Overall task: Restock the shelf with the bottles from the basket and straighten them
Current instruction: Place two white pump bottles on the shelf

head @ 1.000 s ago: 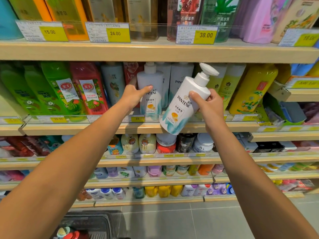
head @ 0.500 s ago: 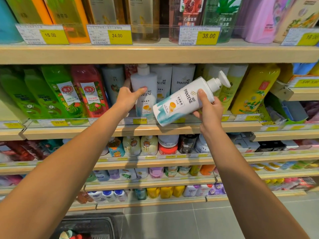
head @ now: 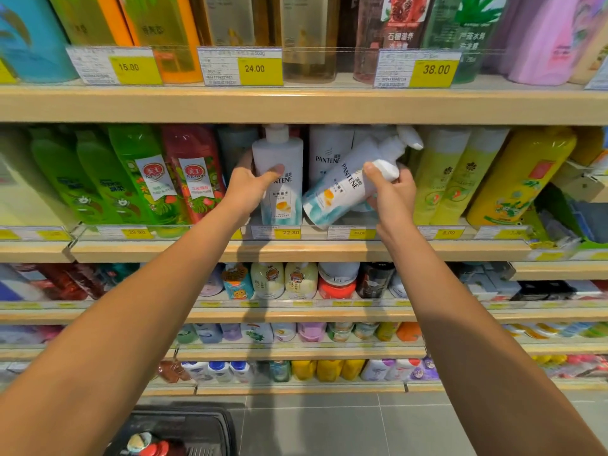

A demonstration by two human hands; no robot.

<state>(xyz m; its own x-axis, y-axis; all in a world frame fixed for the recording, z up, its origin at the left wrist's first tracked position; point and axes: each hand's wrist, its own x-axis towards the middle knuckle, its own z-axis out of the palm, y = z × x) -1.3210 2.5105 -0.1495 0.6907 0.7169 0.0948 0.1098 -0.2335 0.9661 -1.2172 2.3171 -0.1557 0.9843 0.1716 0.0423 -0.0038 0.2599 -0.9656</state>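
Yellow 38.00 price tag point(head: 433, 70) up top; grey floor tiles point(head: 329, 429) below.

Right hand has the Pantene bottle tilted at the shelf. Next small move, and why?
Probably tip the tilted bottle upright with the right hand and seat it on the shelf: its base is low at the shelf front, pump leaning up and right, beside the upright bottle the left hand grips.

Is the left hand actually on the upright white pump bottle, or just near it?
Touching. The head view shows the left hand gripping the upright bottle, its thumb lying across the front label.
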